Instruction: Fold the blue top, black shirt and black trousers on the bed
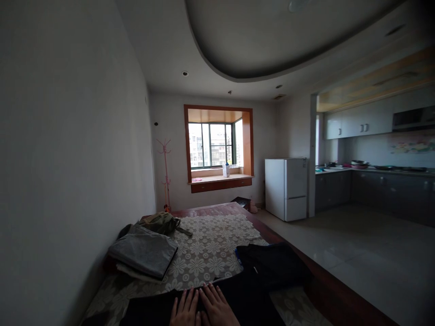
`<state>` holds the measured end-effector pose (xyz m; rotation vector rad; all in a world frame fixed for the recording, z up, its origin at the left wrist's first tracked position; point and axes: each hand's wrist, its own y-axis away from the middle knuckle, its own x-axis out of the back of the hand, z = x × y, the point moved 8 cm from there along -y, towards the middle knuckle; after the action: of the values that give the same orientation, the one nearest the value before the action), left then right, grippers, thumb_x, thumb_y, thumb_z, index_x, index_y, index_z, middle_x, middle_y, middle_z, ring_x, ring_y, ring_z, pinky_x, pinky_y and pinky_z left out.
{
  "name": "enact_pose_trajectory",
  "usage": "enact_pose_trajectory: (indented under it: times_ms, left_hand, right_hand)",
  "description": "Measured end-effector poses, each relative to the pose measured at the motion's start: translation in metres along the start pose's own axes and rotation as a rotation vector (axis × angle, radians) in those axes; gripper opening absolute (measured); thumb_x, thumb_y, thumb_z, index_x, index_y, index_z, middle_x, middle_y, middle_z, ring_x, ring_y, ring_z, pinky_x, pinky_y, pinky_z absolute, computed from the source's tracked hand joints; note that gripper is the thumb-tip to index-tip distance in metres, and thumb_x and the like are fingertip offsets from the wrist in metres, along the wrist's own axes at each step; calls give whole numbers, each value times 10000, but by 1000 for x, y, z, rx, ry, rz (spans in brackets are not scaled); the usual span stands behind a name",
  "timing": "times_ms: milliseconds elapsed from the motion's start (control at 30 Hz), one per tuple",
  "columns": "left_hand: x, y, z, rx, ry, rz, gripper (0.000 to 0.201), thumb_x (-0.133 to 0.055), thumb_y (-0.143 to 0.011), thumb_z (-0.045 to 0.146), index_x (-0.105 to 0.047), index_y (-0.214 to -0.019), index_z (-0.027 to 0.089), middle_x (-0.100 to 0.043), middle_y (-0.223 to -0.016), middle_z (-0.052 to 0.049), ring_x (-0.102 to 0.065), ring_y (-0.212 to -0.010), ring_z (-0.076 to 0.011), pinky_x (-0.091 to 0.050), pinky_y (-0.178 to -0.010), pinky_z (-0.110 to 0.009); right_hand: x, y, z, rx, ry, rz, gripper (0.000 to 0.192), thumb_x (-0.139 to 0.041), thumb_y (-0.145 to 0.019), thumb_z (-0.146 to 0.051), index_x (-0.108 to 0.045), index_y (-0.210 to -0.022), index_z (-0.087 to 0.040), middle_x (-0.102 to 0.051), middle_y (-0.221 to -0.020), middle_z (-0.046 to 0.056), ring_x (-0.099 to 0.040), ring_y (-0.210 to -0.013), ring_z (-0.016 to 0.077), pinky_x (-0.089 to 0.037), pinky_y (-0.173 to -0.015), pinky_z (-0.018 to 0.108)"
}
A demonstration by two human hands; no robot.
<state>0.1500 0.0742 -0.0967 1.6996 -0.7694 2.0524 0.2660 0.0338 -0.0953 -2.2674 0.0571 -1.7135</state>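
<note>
Both hands flat, fingers spread, gripping nothing: left hand (185, 310) and right hand (217, 308) pressed side by side on dark cloth (244, 294) | cloth lay under palms at bed's (210, 246) near edge | grey stack (142, 256) lay left, black garment (272, 262) right.

Folded grey clothes (142, 256) left; lace (210, 246) open

We see a black cloth garment (251, 294) on a cream lace cover with daisy pattern (210, 249), a folded grey fabric stack (144, 256), a white fridge (285, 188).
</note>
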Motion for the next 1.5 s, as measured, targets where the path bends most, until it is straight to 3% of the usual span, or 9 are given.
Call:
enact_pose_trajectory:
  times_ms: [300, 567, 933, 1500]
  left_hand:
    - [7, 8, 4, -29, -3, -8, 629, -374, -905, 216, -341, -1523, 331, -422, -1562, -2, -407, -1456, -272, -336, -1193, -547]
    - [21, 13, 7, -37, 6, -42, 633, -385, -907, 220, -342, -1530, 324, -400, -1578, 0, -384, -1472, -257, -329, -1199, -505]
    - [28, 17, 13, -8, 76, -142, 638, -349, -921, 273, -318, -1559, 256, -336, -1610, -28, -288, -1514, -288, -209, -1242, -559]
    - [31, 18, 17, 6, 70, -183, 647, -335, -926, 282, -288, -1571, 246, -304, -1629, -21, -231, -1534, -278, -175, -1252, -555]
  right_hand:
    - [15, 10, -12, 2, -84, -28, 613, -454, -952, -259, -382, -1560, -270, -276, -1634, 23, -217, -1520, 283, -275, -1230, 479]
    - [27, 12, -16, -25, -132, -54, 608, -474, -937, -264, -417, -1542, -274, -322, -1622, 21, -250, -1514, 260, -265, -1236, 453]
    - [36, 13, -22, -70, -204, -156, 611, -473, -938, -307, -418, -1544, -249, -312, -1631, 37, -234, -1520, 267, -193, -1257, 469]
    - [41, 17, -25, -76, -225, -124, 590, -456, -960, -340, -416, -1542, -254, -315, -1634, 39, -210, -1527, 257, -155, -1262, 470]
